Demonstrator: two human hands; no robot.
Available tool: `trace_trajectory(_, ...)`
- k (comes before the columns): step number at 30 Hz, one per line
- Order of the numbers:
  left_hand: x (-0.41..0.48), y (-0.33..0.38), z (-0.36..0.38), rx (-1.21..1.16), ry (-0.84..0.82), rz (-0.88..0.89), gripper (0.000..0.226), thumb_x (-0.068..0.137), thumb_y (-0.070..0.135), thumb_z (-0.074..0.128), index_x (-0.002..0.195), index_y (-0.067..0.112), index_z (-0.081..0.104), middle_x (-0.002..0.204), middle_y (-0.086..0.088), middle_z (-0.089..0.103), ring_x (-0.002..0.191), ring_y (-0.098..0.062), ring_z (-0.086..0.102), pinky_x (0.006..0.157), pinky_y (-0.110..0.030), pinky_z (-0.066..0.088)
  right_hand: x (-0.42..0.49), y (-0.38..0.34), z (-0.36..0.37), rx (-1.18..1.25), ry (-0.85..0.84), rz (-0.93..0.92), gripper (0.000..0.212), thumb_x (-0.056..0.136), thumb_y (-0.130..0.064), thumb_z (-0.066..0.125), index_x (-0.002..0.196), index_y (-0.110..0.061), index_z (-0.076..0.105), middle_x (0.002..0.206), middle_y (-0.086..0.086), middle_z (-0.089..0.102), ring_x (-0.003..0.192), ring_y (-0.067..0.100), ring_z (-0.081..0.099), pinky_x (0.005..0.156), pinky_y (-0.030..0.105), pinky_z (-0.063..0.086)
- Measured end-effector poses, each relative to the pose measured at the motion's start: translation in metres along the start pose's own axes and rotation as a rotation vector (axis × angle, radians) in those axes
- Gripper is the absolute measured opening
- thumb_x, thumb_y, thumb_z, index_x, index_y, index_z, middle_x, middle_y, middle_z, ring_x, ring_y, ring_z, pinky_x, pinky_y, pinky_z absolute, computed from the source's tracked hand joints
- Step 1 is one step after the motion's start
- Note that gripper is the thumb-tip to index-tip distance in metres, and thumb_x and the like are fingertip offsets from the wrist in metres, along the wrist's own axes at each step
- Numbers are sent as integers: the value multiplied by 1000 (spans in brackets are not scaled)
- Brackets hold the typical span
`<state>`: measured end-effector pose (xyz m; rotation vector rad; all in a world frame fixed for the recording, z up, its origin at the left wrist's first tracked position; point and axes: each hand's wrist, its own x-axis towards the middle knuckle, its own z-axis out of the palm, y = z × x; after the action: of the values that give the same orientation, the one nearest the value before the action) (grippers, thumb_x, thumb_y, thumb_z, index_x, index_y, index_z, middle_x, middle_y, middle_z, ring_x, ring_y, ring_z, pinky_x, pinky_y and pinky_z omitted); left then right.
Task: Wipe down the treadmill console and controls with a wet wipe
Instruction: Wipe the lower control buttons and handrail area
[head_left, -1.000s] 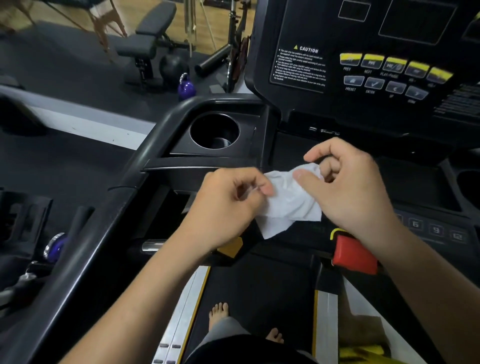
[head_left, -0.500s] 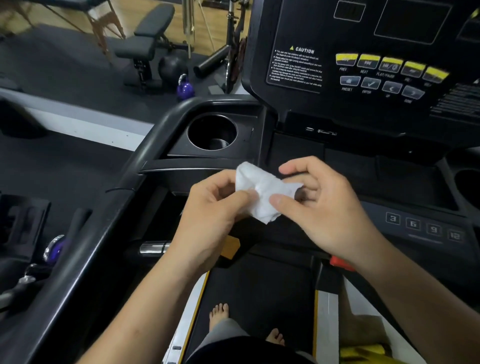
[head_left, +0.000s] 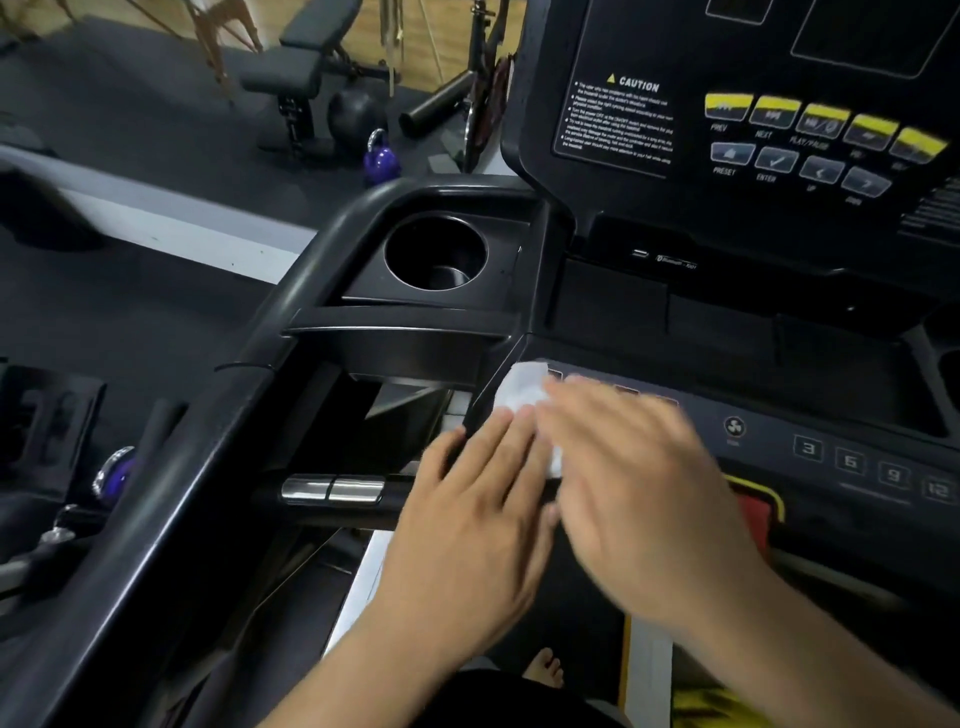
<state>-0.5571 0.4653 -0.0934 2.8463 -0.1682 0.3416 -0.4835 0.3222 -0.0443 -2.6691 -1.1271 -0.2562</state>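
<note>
The black treadmill console (head_left: 623, 218) fills the upper right, with yellow and grey buttons (head_left: 810, 135) beside a caution label. Below it runs the lower control panel (head_left: 852, 462) with number keys. A white wet wipe (head_left: 522, 389) lies flat on the left end of that panel. My right hand (head_left: 634, 483), blurred by motion, presses flat on the wipe and covers most of it. Just to its left, my left hand (head_left: 478, 509) rests flat with fingers spread, its fingertips at the wipe's lower edge.
An empty cup holder (head_left: 436, 254) sits left of the console. A curved black handrail (head_left: 208, 441) runs down the left, with silver grip sensors (head_left: 332, 490) on a bar. A red safety key (head_left: 753, 512) shows by my right hand. A weight bench (head_left: 296, 67) and purple kettlebell (head_left: 382, 161) stand beyond.
Both hands held the bunched wipe in the air before. Now the wipe is down on the lower panel's left end under my right hand, and my left hand has let go.
</note>
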Motion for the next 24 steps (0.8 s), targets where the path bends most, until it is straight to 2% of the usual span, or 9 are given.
trace_trajectory(2,-10,3,0,20,-15,-1,52,97,36,42,140,10,54,150,-7,48,142,-22,39,110,-48,34,-22,-6,15,-75,-174,-44,59,89,-31,36,143,-9,44,151,6,42,143,21,33,109,55,27)
trace_trajectory(4,-7,2,-3,20,-40,-13,52,98,36,40,141,10,52,150,-6,47,143,-20,37,111,-49,33,-28,-1,24,-112,-246,-24,63,91,-35,34,148,-10,34,157,6,31,147,20,21,110,62,22)
trace_trajectory(8,29,-8,-3,56,-73,-26,54,101,34,31,149,9,41,156,-9,38,148,-21,28,116,-51,27,8,13,19,-166,-262,86,60,94,-38,25,150,-14,30,157,4,29,147,21,19,110,70,19)
trace_trajectory(11,21,-8,-2,-24,-72,-21,54,100,32,34,149,9,40,157,-8,35,149,-20,24,118,-48,26,0,10,19,-157,-258,96,59,95,-38,25,150,-16,30,159,4,26,148,24,16,112,68,16)
trace_trajectory(15,-19,-7,1,-163,-3,15,49,96,26,43,140,7,54,151,-6,44,145,-21,33,116,-44,29,-42,-1,19,-92,-248,-16,62,86,-34,39,144,-13,44,155,4,36,146,22,24,109,66,20)
trace_trajectory(18,3,-14,-1,-197,-38,-57,50,98,30,40,139,6,53,149,-13,47,143,-26,38,118,-43,26,-15,3,20,-105,-244,23,60,89,-36,35,146,-16,41,156,2,34,147,20,21,110,68,19)
trace_trajectory(20,28,-18,-4,-259,-64,-162,46,100,32,35,142,15,47,148,-10,47,141,-24,39,121,-40,22,12,5,20,-126,-244,72,61,92,-37,28,148,-17,36,158,3,29,148,21,17,111,69,17)
trace_trajectory(22,31,-18,-8,-336,-80,-198,37,100,26,39,136,21,46,142,-4,50,131,-24,48,118,-42,28,15,2,21,-126,-253,77,62,91,-37,28,149,-17,35,159,3,28,149,22,14,111,69,15)
trace_trajectory(24,8,-15,-10,-343,-61,-180,33,99,22,42,129,18,54,140,-2,51,122,-24,55,113,-42,34,-6,-7,23,-90,-246,26,65,85,-38,35,146,-17,41,156,4,33,148,24,19,110,69,18)
